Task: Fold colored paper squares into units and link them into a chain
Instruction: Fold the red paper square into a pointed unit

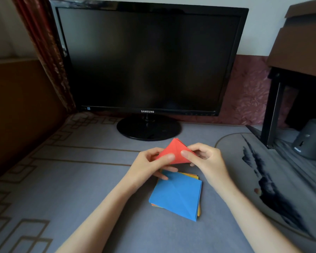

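Red paper (pixel 173 152), pinched by left hand (pixel 150 165) and right hand (pixel 206 161) above the stack (pixel 177 196), looks to me likely to crease askew if either thumb slips.

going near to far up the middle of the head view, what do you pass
stack of paper squares with the blue one on top → red paper held between the left hand and right hand → monitor base → monitor screen
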